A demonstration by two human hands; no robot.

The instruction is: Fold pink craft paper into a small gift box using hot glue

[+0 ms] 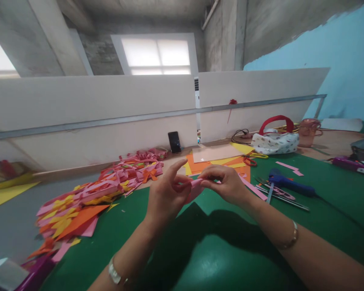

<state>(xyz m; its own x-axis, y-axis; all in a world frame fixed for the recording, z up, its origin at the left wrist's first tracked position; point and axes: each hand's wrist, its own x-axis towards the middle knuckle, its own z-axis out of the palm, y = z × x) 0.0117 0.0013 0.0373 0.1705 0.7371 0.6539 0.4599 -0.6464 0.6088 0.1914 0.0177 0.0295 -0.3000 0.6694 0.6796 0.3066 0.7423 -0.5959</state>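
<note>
A small pink piece (194,192), apparently paper or felt, is held up between my two hands above the green table mat (212,258). My left hand (169,190) pinches its left side between thumb and fingers, with the index finger raised. At its upper right edge, my right hand (223,182) grips it between thumb and fingertips. The piece looks bent or folded, though my fingers hide part of it. Beyond my hands lie orange and yellow sheets (197,167) and a pale pink sheet (215,152).
A long heap of pink, yellow and orange cut pieces (109,182) lies to the left. On the right are a blue glue gun (294,185) with its cord, red-handled scissors (250,161) and a white bag (274,143). A phone (174,142) leans against the white partition (94,101).
</note>
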